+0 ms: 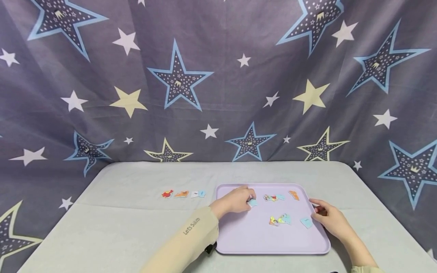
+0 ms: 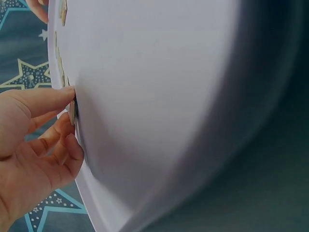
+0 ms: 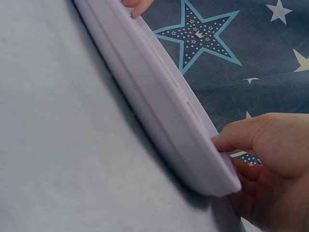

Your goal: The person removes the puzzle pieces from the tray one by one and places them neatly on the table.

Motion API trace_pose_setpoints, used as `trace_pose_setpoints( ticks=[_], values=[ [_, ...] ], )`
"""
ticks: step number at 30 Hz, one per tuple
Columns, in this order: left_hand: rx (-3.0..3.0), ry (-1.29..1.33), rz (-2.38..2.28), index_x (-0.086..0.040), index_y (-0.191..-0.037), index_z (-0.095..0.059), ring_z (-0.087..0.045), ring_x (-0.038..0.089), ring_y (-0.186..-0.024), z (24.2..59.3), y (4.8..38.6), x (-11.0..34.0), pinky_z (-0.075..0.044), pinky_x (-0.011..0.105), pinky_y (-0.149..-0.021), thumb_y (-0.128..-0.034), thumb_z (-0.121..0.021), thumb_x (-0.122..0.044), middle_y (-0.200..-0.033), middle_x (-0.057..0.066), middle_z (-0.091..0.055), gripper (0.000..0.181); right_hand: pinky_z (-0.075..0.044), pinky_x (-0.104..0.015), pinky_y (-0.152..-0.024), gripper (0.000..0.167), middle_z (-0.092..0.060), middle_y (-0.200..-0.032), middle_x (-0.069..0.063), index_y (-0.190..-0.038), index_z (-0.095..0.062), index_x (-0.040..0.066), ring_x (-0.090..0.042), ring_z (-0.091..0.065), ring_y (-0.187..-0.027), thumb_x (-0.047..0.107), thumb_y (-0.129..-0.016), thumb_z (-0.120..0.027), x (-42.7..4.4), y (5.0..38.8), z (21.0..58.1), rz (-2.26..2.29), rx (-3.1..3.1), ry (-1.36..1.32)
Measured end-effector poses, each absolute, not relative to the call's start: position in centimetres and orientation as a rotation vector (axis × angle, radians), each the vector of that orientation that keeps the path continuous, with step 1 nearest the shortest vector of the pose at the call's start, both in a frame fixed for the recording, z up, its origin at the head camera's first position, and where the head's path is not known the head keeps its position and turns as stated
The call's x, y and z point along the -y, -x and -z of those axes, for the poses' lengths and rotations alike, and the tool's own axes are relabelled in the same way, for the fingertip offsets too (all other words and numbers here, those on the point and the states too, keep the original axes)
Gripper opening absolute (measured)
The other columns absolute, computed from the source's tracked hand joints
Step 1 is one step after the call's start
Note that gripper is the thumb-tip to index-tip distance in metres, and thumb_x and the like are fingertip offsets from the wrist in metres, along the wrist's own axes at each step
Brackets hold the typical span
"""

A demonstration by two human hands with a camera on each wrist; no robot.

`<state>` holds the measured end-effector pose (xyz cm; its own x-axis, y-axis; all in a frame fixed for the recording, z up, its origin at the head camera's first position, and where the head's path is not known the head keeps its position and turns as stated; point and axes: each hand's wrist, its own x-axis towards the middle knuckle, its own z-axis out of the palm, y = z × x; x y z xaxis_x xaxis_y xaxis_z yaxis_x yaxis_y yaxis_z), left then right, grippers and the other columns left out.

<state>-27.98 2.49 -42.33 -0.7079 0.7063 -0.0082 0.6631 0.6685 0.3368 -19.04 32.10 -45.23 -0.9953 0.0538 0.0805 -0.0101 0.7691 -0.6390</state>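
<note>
My left hand [image 1: 239, 200] is over the left part of a lilac tray [image 1: 246, 239]. Its thumb and fingers pinch a small light-blue puzzle piece [image 1: 252, 203], seen edge-on in the left wrist view and partly covered by the fingers. At the tray's right side my right hand [image 1: 330, 219] grips the rim, thumb on top and fingers curled outside, as the right wrist view shows. Two colourful clusters of pieces lie on the tray, an upper cluster [image 1: 274, 198] and a lower cluster [image 1: 280, 220]. An orange piece [image 1: 294, 195] and a blue piece [image 1: 306, 222] lie near the right rim.
Left of the tray, a red piece [image 1: 167, 194], an orange-brown piece [image 1: 181, 194] and a white-and-blue piece [image 1: 198, 194] form a row on the pale tablecloth [image 1: 119, 227]. A star-patterned curtain [image 1: 211, 94] hangs behind the table.
</note>
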Motion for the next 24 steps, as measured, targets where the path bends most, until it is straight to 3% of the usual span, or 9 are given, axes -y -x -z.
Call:
trace_pose_setpoints(
  ticks=[24],
  values=[
    [-2.804,-1.212,-0.62,-0.008,-0.107,-0.063,-0.051,0.011,-0.079,40.7,29.8,1.1,-0.041,0.021,-0.073,-0.0743,-0.065,-0.01,-0.091,0.0,-0.06,0.032,-0.04,-0.02,-0.059,0.044,-0.055,-0.086,-0.006,-0.121,-0.052,-0.003,-0.006,-0.047,-0.069,0.007,-0.079,-0.062,-32.1,19.0,45.2,-1.043,2.855,0.021]
  ],
)
